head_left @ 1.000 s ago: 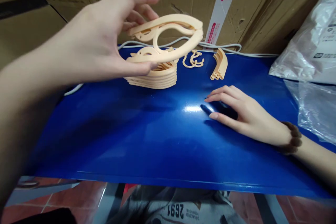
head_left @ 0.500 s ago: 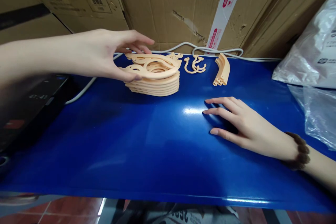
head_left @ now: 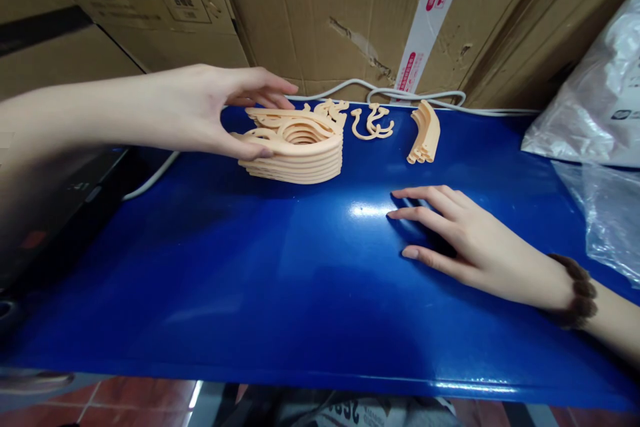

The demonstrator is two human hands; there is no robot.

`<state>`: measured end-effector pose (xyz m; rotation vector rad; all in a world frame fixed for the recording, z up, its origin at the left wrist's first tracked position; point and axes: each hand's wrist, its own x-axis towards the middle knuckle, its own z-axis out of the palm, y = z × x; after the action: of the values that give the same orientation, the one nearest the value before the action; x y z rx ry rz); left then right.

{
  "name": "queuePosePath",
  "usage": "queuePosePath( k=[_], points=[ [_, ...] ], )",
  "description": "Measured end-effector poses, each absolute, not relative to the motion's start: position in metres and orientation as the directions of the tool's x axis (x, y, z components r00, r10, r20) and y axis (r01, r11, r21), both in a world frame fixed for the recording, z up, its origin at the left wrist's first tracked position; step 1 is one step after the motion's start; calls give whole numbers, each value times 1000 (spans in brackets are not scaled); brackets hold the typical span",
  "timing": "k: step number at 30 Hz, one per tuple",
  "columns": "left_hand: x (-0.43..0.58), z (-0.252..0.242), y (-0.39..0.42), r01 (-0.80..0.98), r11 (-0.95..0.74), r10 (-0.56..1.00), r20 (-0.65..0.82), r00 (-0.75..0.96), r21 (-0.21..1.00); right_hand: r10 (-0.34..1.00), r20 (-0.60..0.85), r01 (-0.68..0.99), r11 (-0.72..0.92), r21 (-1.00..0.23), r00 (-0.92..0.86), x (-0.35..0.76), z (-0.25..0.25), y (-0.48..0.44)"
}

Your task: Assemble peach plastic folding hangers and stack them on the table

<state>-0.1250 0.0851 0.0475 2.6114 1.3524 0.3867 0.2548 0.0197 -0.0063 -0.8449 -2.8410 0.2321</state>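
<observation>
A neat stack of beige plastic hanger pieces (head_left: pixel 300 163) with oval openings lies toward the back of the blue table. My left hand (head_left: pixel 220 107) is over the stack's left end, its thumb along the near edge of the top piece and its fingers curled over the far side. The fingertips behind the stack are partly hidden. My right hand (head_left: pixel 460 233) rests on the table with its fingers apart and nothing in it. Behind it lie several small beige hooks (head_left: pixel 373 123) and a bundle of curved beige pieces (head_left: pixel 425 133).
Cardboard boxes (head_left: pixel 320 13) stand along the back edge. A white cable (head_left: pixel 345 85) runs in front of them. A dark device (head_left: pixel 65 207) is at the left. A clear plastic bag (head_left: pixel 590 100) lies at the right on the blue table (head_left: pixel 280 293).
My left hand has moved slightly down, and the top hanger piece, a little raised and tilted before, now lies flatter on the stack. My right hand has stayed nearly still.
</observation>
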Motion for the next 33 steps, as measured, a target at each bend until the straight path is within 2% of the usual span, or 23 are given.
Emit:
queuePosePath(
  k=[13, 19, 21, 24, 28, 31, 33],
  points=[
    [-122, 49, 82, 773, -589, 808, 139, 573, 235, 548, 117, 523, 831, -189, -828, 254, -7, 20],
    [-134, 56, 78, 804, -563, 825, 76, 560, 190, 551, 117, 527, 829, -188, -826, 254, -7, 20],
    [-142, 57, 73, 831, -533, 846, 120, 520, 159, 550, 119, 526, 830, -184, -826, 254, -7, 19],
    [-150, 55, 62, 879, -475, 866, 202, 458, 43, 545, 119, 523, 835, -173, -830, 254, -7, 19],
    [-153, 46, 50, 888, -454, 866, 199, 459, -70, 544, 111, 524, 836, -164, -832, 254, -7, 19],
    [-152, 42, 48, 894, -439, 876, 182, 447, -85, 546, 113, 525, 834, -168, -830, 254, -7, 19],
    [-151, 40, 49, 894, -447, 879, 171, 446, -34, 544, 118, 523, 835, -172, -831, 253, -7, 19]
  ],
)
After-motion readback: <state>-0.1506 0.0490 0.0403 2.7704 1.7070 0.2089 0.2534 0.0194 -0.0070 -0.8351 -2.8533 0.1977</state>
